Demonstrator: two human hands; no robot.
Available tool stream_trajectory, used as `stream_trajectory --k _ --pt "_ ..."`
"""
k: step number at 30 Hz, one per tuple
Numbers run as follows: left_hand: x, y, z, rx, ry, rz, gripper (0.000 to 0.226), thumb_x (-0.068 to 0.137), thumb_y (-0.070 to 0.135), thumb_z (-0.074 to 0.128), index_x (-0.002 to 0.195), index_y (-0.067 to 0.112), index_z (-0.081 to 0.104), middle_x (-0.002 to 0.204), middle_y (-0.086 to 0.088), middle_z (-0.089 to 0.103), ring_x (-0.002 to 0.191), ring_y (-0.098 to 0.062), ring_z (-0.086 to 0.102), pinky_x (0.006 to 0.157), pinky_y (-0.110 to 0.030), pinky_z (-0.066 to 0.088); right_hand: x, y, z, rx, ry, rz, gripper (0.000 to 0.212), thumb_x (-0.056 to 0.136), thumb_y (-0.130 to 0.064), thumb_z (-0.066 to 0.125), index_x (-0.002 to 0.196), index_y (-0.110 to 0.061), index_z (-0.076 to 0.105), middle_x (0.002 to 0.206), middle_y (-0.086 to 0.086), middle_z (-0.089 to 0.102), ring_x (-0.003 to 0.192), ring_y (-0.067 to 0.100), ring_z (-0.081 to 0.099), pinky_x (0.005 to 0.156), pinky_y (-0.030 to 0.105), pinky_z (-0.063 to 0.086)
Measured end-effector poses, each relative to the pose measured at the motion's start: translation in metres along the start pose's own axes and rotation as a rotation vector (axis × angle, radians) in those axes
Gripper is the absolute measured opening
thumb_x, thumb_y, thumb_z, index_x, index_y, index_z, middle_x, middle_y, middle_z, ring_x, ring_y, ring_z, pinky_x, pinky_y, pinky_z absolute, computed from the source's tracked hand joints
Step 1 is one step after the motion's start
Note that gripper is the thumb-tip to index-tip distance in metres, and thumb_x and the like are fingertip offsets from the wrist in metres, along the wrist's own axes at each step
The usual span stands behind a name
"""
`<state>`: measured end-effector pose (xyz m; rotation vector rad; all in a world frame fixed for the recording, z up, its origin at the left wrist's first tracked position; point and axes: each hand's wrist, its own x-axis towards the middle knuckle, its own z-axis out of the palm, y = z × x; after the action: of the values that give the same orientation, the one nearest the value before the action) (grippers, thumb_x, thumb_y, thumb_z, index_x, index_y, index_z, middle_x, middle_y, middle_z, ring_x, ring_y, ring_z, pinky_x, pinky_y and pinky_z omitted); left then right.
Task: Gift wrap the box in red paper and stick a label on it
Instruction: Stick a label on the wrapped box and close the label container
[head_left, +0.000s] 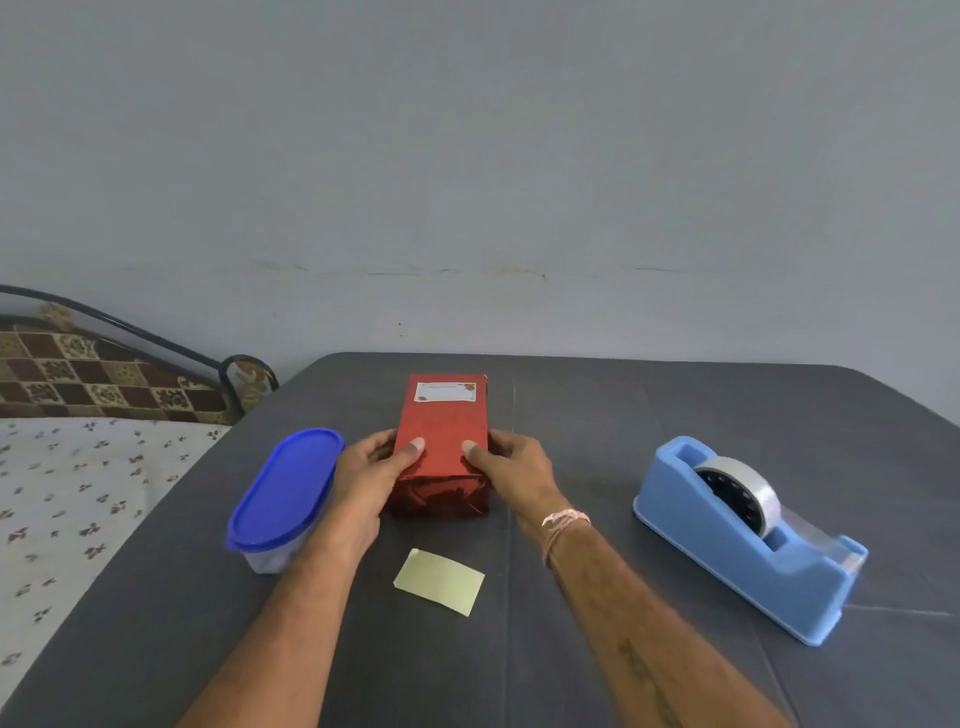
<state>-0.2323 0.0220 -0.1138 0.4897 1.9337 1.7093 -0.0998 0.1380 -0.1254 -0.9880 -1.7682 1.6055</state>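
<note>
On the red wrapped box (441, 441), the print on the label (445, 392) is too small to read, the fingers of the left hand (371, 470) and right hand (511, 467) are hidden behind its sides, and left of it the blue-lidded container (283, 493) may hold something behind its cloudy wall.

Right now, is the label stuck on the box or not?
On: the white label lies flat on top of the box, near its far end.
</note>
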Motion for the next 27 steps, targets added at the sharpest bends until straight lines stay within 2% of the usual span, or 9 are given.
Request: stream_trajectory --k 3,6,12,14,16,19,22,25,27 --pt "-0.014 0.006 0.012 0.18 0.178 0.199 0.067 0.084 0.04 0.082 0.142 0.018 0.055 0.137 -0.002 0.061 0.123 -0.021 0.058 0.102 -0.04 0.05 -0.022 -0.014 -0.023 -0.102 0.012 -0.052 0.056 0.088 -0.043 0.077 0.134 -0.016 0.064 0.134 0.001 0.067 0.12 0.018 0.065 0.107 0.041 0.052" --pt "-0.044 0.018 0.041 0.267 0.279 0.487 0.054 0.084 0.048 0.079 0.129 0.025 0.06 0.127 0.005 0.062 0.112 -0.013 0.059 0.094 -0.036 0.05 -0.055 -0.031 -0.07 -0.295 0.146 -0.178 0.078 0.085 -0.048 0.079 0.149 -0.017 0.049 0.15 -0.001 0.052 0.14 0.016 0.047 0.116 0.034 0.039" --pt "-0.126 0.018 0.15 -0.063 -0.25 0.165 0.037 0.089 0.032 0.078 0.117 0.013 0.065 0.111 -0.005 0.071 0.082 -0.012 0.06 0.067 -0.02 0.046 -0.134 -0.019 -0.174 -0.581 0.596 -0.352 0.095 0.076 -0.05 0.084 0.154 -0.02 0.039 0.158 0.001 0.039 0.149 0.021 0.027 0.121 0.035 0.027" --pt "-0.153 0.008 0.179 -0.117 -0.331 0.042 0.025 0.092 0.03 0.075 0.109 0.016 0.064 0.103 -0.001 0.067 0.076 -0.012 0.056 0.063 -0.021 0.044 -0.156 -0.006 -0.204 -0.438 0.646 -0.247 0.089 0.082 -0.056 0.077 0.155 -0.021 0.039 0.159 -0.003 0.038 0.149 0.017 0.03 0.122 0.039 0.029" --pt "-0.189 -0.007 0.217 -0.115 -0.439 -0.004 0.015 0.093 0.03 0.074 0.097 0.02 0.063 0.099 0.003 0.068 0.081 -0.01 0.059 0.067 -0.023 0.045 -0.183 0.016 -0.25 -0.129 0.649 -0.098 0.073 0.088 -0.061 0.068 0.146 -0.019 0.053 0.149 -0.003 0.052 0.133 0.012 0.05 0.113 0.035 0.041" --pt "-0.2 -0.029 0.236 -0.106 -0.511 0.003 0.029 0.089 0.037 0.077 0.11 0.02 0.067 0.113 0.004 0.072 0.106 -0.013 0.065 0.086 -0.031 0.052 -0.183 0.035 -0.269 0.123 0.452 0.064 0.048 0.1 -0.056 0.053 0.105 -0.012 0.073 0.11 0.003 0.07 0.096 0.011 0.065 0.086 0.025 0.049" --pt "-0.211 -0.037 0.252 -0.058 -0.506 0.009 0.064 0.086 0.037 0.081 0.14 0.017 0.052 0.13 0.004 0.065 0.117 -0.01 0.061 0.101 -0.03 0.05 -0.18 0.044 -0.277 0.176 0.332 0.157 0.043 0.107 -0.046 0.045 0.104 -0.014 0.073 0.109 0.003 0.075 0.103 0.014 0.068 0.088 0.026 0.052" --pt "-0.217 -0.039 0.256 -0.047 -0.529 0.042 0.067 0.086 0.026 0.082 0.14 0.03 0.042 0.127 0.012 0.062 0.11 -0.001 0.059 0.087 -0.014 0.047 -0.179 0.053 -0.281 0.18 0.284 0.162 0.039 0.107 -0.039 0.048 0.12 -0.01 0.071 0.115 0.005 0.076 0.114 0.019 0.069 0.099 0.03 0.053" --pt "-0.213 -0.043 0.258 -0.037 -0.545 0.055 0.082 0.082 0.026 0.085 0.151 0.025 0.041 0.138 0.007 0.061 0.119 -0.005 0.059 0.094 -0.019 0.047 -0.181 0.057 -0.279 0.187 0.24 0.138 0.035 0.108 -0.034 0.047 0.118 -0.011 0.072 0.114 0.003 0.077 0.115 0.019 0.069 0.103 0.032 0.052"
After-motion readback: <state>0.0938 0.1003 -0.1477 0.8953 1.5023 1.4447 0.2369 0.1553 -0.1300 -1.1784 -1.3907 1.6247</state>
